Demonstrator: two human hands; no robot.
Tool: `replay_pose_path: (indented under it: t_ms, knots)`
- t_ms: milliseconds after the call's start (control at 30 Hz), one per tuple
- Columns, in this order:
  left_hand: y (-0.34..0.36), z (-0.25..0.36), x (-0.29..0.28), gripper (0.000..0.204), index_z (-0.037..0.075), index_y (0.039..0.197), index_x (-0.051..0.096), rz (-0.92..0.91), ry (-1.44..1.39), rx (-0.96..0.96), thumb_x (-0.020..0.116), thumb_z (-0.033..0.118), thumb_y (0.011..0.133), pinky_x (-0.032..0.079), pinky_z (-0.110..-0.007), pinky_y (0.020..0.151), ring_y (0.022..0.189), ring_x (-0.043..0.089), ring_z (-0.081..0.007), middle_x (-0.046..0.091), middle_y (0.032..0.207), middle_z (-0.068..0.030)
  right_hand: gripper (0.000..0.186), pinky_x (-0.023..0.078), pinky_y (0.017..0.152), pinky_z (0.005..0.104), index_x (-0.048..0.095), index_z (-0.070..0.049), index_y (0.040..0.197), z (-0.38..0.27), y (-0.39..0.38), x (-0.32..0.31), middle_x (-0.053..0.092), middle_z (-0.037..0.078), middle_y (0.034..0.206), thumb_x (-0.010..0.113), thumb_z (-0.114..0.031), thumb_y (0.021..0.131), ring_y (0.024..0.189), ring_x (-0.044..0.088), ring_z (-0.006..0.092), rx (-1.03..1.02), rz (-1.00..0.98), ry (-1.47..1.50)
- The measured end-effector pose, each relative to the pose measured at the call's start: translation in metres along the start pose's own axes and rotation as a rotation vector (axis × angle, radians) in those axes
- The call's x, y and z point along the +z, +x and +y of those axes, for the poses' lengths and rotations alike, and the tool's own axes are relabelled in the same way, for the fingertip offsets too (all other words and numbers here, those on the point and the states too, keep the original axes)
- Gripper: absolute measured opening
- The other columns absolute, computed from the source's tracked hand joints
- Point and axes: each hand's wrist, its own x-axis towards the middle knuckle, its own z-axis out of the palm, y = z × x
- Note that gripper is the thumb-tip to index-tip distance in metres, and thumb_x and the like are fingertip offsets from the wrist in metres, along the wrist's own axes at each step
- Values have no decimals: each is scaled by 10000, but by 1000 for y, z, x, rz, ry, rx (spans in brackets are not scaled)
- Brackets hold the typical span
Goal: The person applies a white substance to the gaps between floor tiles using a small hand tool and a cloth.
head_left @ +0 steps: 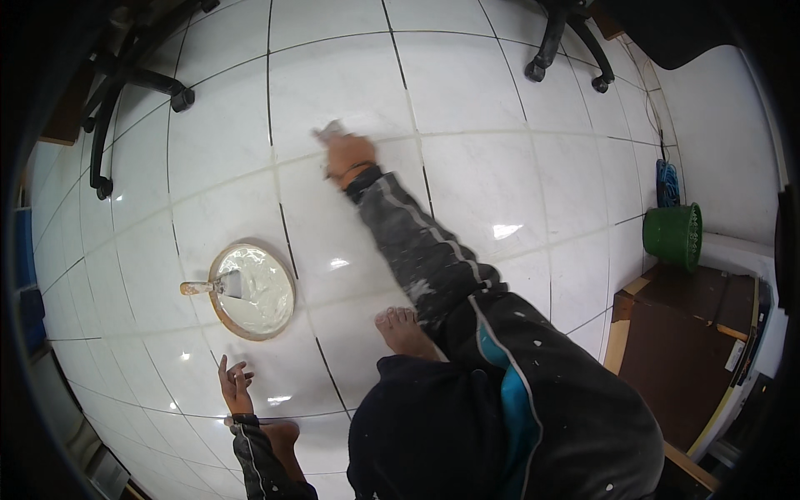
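Observation:
My right hand (348, 157) reaches out over the white tiled floor (467, 92) at a grout line, closed on a small greyish object (332, 128), blurred, perhaps a pad or scraper. Around it some joints are pale, others dark. A round, shallow tray (285, 315) of creamy white paste (265, 296) lies left of centre, with a putty knife (197, 287) across it, its blade in the paste. My left hand (235, 383) hangs below the tray, fingers apart and holding nothing. My bare foot (398, 333) is beside my right arm.
Wheeled black chair bases (108, 117) (550, 50) stand at top left and right. A green bucket (671, 233), a coil of blue cable (667, 179) and a brown wooden cabinet or board (667, 358) line the right wall. Blue items (29, 267) sit at the far left edge.

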Motion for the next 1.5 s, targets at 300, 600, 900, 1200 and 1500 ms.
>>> replay_pose_path:
  t_ms: [300, 600, 900, 1200, 1500]
  knots:
    - [7, -4, 3, 562, 32, 1399, 288, -39, 46, 54, 510, 256, 934, 456, -234, 660, 741, 606, -149, 620, 1004, -109, 290, 510, 725, 436, 590, -74, 1026, -66, -110, -21, 660, 159, 882, 591, -212, 770, 835, 647, 324, -414, -544, 109]
    - [10, -8, -11, 539, 86, 1402, 301, -9, 87, 41, 507, 251, 932, 465, -236, 630, 741, 610, -145, 613, 1038, -105, 583, 329, 1012, 489, 482, -205, 1316, 160, -122, -94, 523, 80, 1305, 537, -7, 770, 1238, 446, 258, -346, -224, -57]
    - [3, 13, -3, 585, 51, 1400, 295, -49, 146, 100, 524, 305, 925, 462, -230, 626, 727, 608, -152, 617, 1004, -108, 579, 203, 1060, 603, 383, -219, 1383, 220, -128, -58, 399, 122, 1402, 507, -88, 833, 1315, 344, 317, -388, -33, -396]
    - [24, -8, -19, 566, 62, 1396, 313, 36, 129, 85, 522, 302, 928, 452, -242, 637, 733, 605, -150, 618, 997, -94, 636, 470, 882, 415, 464, -83, 1300, 294, -119, -151, 584, 214, 1127, 562, -73, 672, 1017, 576, 357, 79, -66, 82]
    - [10, -28, -8, 563, 53, 1378, 347, -55, 190, 22, 535, 327, 923, 450, -253, 634, 745, 606, -151, 619, 985, -83, 534, 496, 791, 440, 496, -121, 1250, 243, -36, -61, 604, 129, 1095, 566, -236, 733, 921, 603, 337, -209, 273, -99]
